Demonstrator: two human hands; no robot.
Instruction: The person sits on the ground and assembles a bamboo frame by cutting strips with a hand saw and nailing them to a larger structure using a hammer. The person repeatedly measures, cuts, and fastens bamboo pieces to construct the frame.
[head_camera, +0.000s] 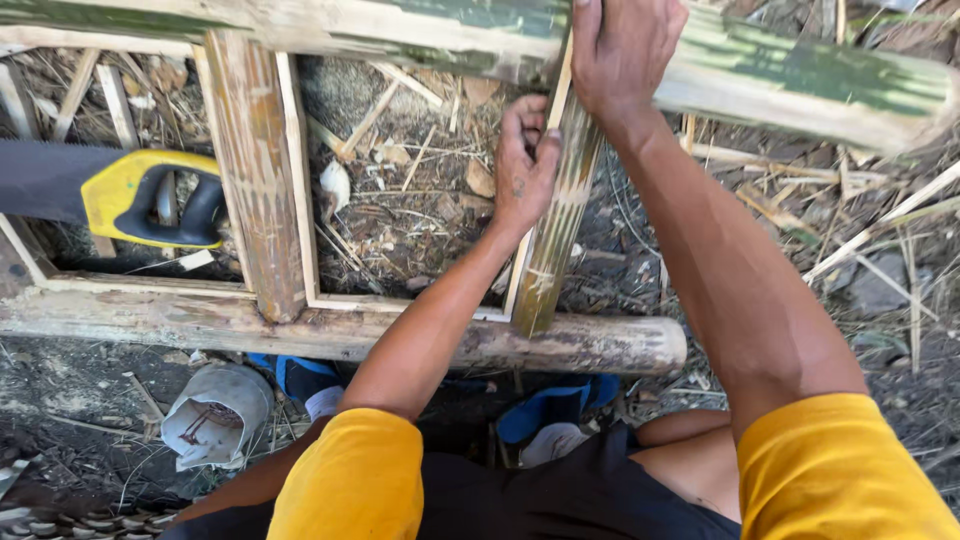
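Fingers (540, 140) of my left hand (525, 165) are curling tight around the upright split bamboo slat (555, 235), forearm stretching straight up from my yellow sleeve (355, 480), while my right hand (620, 50) is pressing down, fingers wrapped over the green upper bamboo pole (800, 80) where the slat's top meets it. I am seeing the slat's streaked, fibrous face leaning onto the weathered lower pole (340, 335), with a yellow-handled saw (150, 200) lying well apart at left.
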